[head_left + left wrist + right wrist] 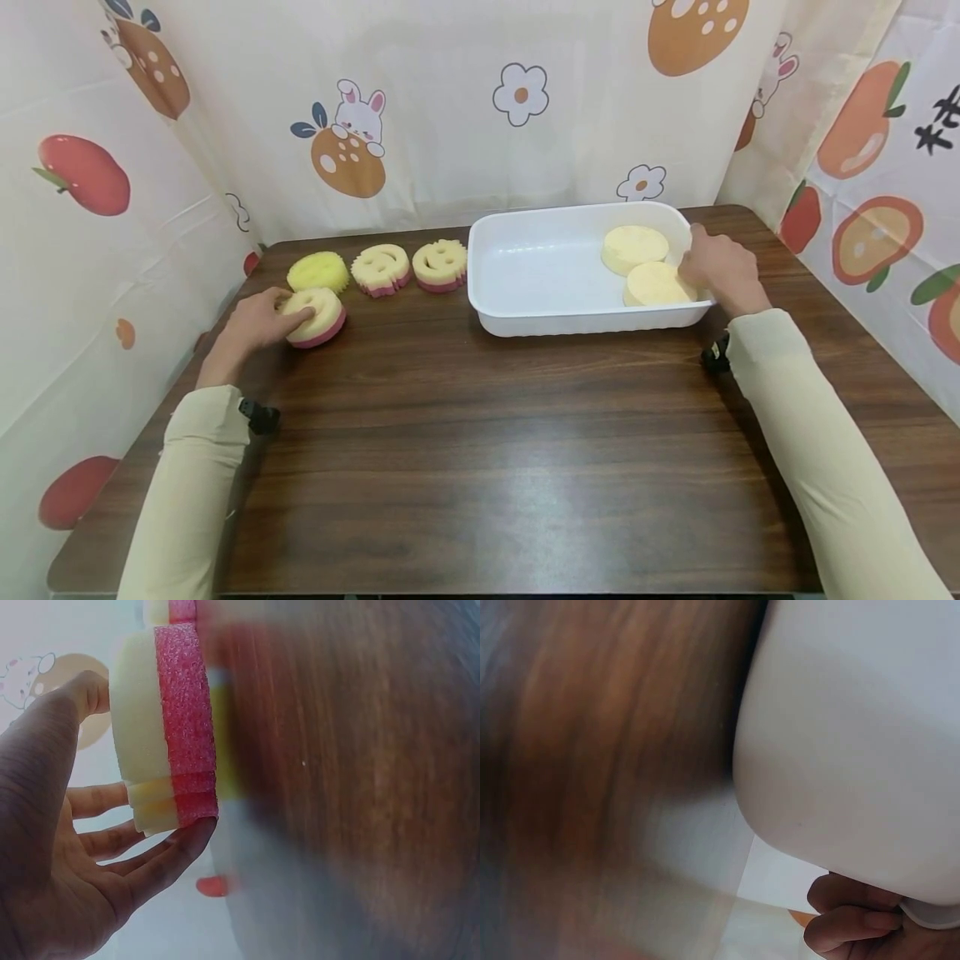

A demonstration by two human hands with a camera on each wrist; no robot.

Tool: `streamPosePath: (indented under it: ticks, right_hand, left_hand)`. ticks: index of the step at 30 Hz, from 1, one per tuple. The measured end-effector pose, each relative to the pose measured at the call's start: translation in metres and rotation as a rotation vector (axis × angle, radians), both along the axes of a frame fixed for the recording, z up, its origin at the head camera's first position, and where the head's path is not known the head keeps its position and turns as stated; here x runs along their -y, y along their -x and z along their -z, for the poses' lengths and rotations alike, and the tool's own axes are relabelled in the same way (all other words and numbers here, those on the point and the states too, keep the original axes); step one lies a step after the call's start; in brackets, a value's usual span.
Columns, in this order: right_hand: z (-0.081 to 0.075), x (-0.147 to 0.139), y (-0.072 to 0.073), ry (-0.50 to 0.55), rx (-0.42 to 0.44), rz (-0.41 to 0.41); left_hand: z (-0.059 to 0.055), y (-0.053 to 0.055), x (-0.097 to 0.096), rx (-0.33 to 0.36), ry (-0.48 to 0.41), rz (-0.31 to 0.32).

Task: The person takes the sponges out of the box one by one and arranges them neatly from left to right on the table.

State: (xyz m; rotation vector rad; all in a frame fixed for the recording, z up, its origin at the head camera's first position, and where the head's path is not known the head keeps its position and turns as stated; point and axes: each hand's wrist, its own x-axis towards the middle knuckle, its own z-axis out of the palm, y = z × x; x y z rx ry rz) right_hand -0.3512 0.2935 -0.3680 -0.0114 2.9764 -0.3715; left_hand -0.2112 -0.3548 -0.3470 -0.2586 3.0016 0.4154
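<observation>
On the left of the table, my left hand (255, 321) grips a round sponge (321, 313) with a cream top and a pink underside. The left wrist view shows the thumb and fingers (105, 847) around the edge of this sponge (187, 712). At the other side, my right hand (722, 265) holds the right end of a white rectangular tray (562, 323). Its curled fingers (847, 922) lie against the rim in the right wrist view. Inside the tray, towards its right end, are two round pale yellow sponges, a back one (636, 248) and a front one (658, 284).
Beyond my left hand lies a bright yellow round sponge (318, 272). Two cream-and-pink smiley sponges, one (380, 268) beside the other (440, 265), stretch in a row towards the tray. Patterned cloth (450, 108) encloses the back and sides of the brown wooden table (480, 450).
</observation>
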Motion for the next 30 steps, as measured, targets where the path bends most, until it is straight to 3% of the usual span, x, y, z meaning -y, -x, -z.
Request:
streamPosePath:
  ticks: [22, 30]
  right_hand:
    - [0.0019, 0.0003, -0.0013, -0.009, -0.018, -0.031]
    - [-0.0002, -0.0017, -0.0001, -0.012, -0.025, -0.04]
  left_hand:
    - [0.0063, -0.0023, 0.0086, 0.051, 0.019, 0.008]
    - [0.0049, -0.0007, 0.0065, 0.056, 0.031, 0.041]
